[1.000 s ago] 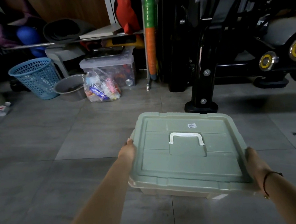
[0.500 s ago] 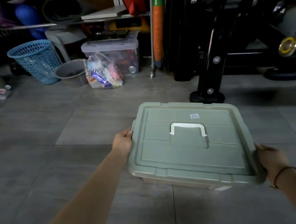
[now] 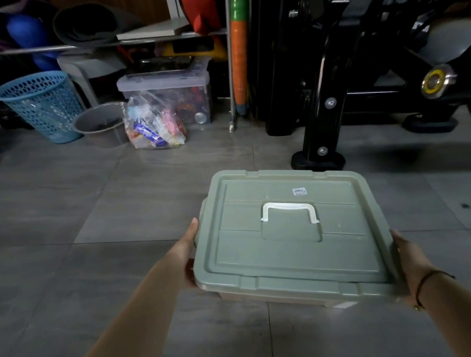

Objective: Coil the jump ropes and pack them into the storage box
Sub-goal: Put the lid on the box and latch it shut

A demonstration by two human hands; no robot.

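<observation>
A grey-green storage box (image 3: pixel 290 260) with its lid on and a white handle (image 3: pixel 289 212) on top is held over the grey tiled floor, in front of me. My left hand (image 3: pixel 187 251) grips its left side, fingers hidden under the rim. My right hand (image 3: pixel 409 259), with a dark cord at the wrist, grips its right side. No jump rope is in view; the closed lid hides the inside of the box.
Along the back stand a blue mesh basket (image 3: pixel 41 106), a grey bowl (image 3: pixel 102 124), a clear bag of packets (image 3: pixel 155 125) and a clear lidded bin (image 3: pixel 167 97). A black exercise machine (image 3: pixel 359 70) fills the right; its foot (image 3: pixel 318 160) is just beyond the box.
The box has been held by both hands throughout. It sits a little higher and its front edge is lifted off the floor compared with half a second ago. The view has tilted slightly.
</observation>
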